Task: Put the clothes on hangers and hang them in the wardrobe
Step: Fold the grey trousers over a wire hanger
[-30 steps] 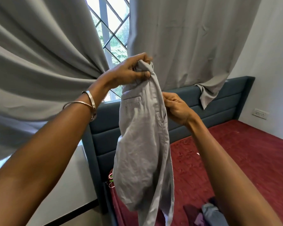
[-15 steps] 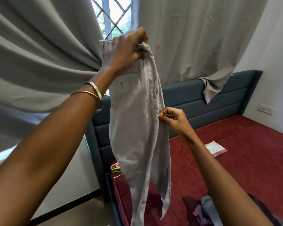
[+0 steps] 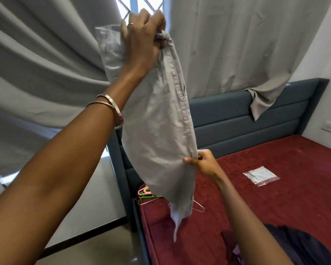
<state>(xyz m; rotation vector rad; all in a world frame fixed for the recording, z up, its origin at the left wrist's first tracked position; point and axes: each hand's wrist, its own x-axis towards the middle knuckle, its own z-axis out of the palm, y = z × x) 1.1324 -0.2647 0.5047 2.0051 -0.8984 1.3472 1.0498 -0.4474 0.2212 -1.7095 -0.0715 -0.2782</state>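
Head view: left hand (image 3: 141, 39) gripping pale grey cotton trousers (image 3: 157, 131) aloft, right hand (image 3: 203, 163) pinching their seam; coloured wire hangers (image 3: 149, 196) lying unused on red bed (image 3: 275, 197); hanging not yet begun.

One head-worn camera looks forward and slightly down, close behind both raised arms, toward the far curtains (image 3: 237, 44) and bed (image 3: 275, 188).

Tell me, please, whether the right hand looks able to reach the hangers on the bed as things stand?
Probably not yet. The right hand is pinching the grey trousers, which hang in front of the hangers on the bed. It would need to let go first.
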